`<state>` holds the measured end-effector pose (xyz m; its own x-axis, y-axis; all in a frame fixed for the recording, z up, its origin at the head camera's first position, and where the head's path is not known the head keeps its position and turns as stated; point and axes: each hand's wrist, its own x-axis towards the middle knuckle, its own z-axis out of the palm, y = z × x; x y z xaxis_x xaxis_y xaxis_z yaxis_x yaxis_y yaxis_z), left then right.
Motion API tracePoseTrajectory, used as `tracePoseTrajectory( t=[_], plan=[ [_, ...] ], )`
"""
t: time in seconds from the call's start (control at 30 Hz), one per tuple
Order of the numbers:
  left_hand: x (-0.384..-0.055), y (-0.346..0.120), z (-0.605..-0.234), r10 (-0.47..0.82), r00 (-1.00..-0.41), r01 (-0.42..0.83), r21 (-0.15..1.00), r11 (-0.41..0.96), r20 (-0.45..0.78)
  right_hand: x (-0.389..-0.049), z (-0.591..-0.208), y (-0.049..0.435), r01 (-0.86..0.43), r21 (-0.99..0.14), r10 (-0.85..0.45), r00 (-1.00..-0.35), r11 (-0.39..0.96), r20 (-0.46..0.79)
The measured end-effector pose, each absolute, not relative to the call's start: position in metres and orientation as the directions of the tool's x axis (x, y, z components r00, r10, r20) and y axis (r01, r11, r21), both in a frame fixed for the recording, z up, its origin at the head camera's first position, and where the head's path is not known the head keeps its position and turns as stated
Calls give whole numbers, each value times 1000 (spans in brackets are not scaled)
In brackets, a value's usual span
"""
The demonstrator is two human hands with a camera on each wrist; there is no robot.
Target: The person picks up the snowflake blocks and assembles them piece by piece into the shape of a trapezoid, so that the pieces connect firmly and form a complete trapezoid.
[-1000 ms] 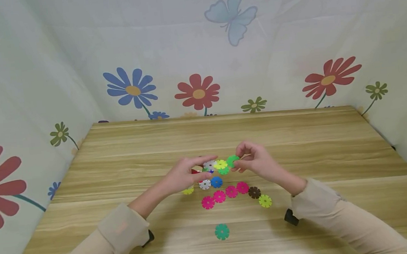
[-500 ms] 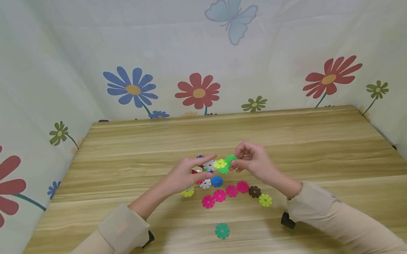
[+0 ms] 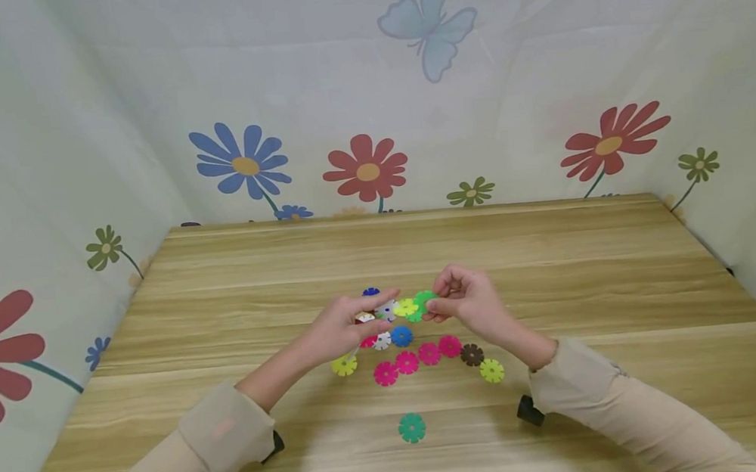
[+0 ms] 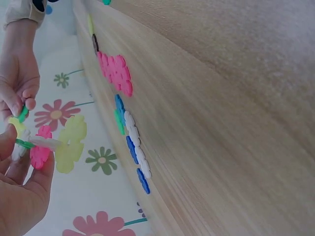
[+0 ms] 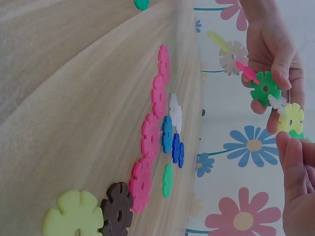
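My left hand (image 3: 342, 329) holds a joined chain of notched plastic snowflake discs, raised above the table. In the right wrist view the chain runs from a pale yellow disc (image 5: 216, 41) through a translucent disc (image 5: 233, 58), a pink disc (image 5: 247, 72), a green disc (image 5: 266, 87) under the fingers and a white disc (image 5: 276, 104) to a bright yellow disc (image 5: 291, 117). My right hand (image 3: 469, 299) pinches another green disc (image 3: 424, 301) between thumb and fingertips, right at the edge of the bright yellow one. Its fingers partly hide it.
Loose discs lie on the wooden table (image 3: 250, 256): a row of pink discs (image 3: 407, 362), a brown disc (image 3: 471, 355), a yellow disc (image 3: 491, 371), a teal disc (image 3: 412, 428) nearer the front, a blue disc (image 3: 401, 335) and a dark blue disc (image 3: 370, 292). Flower-printed cloth stands behind.
My right hand has shifted left, bringing its green disc against the bright yellow disc. The chain has tilted slightly in my left hand, and its far yellow disc shows more.
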<state>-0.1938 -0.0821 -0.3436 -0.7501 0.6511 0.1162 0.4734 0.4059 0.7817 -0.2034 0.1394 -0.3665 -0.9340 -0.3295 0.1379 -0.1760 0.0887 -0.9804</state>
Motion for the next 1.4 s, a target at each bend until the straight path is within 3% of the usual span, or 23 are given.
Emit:
tracePoseTrajectory(
  t=[0.2,0.47,0.73,0.97,1.17,1.4],
  plan=[
    [-189,-82,-335,655,-747,476,781,405,115,-204,-368,138,-162,-983,-327,-937,85,126],
    [-203,-86,-361,658,-744,488,767,417,116,-204,-370,138,-128,-990,-337,-936,61,100],
    [-204,-86,-364,706,-688,567,734,373,172,-204,-367,138,-125,-987,-379,-922,97,79],
    [-204,-85,-362,685,-720,524,732,435,108,-205,-362,136,-174,-977,-390,-914,124,113],
    [-206,-79,-364,706,-707,503,730,463,39,-207,-358,133,-169,-973,-409,-908,159,91],
    [-207,-72,-370,671,-740,373,801,469,-48,-210,-359,131,-175,-969,-444,-892,172,82]
  ],
)
